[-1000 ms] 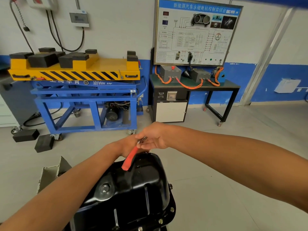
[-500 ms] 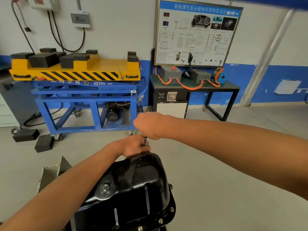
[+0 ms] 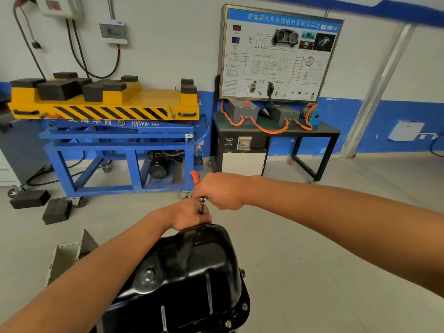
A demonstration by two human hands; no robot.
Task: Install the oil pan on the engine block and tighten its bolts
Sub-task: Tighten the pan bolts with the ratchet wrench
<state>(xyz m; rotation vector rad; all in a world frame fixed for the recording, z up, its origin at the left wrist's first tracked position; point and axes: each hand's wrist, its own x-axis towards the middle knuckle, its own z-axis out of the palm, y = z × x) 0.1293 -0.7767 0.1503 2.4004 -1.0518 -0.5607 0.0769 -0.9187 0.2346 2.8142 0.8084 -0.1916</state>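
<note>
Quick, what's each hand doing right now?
Left hand: holds the ratchet shaft by the oil pan.
Right hand: grips the ratchet handle.

floor (image 3: 312, 236): grey tiles | far left: blue lift stand (image 3: 120, 150) on casters | in front of its left casters: left rubber block (image 3: 30, 198), right rubber block (image 3: 57, 210), near each other but apart | far centre: black table (image 3: 276, 131) carrying grey boxes (image 3: 241, 111) and orange cables (image 3: 269, 129) | near left: open grey metal box (image 3: 69, 253)
</note>
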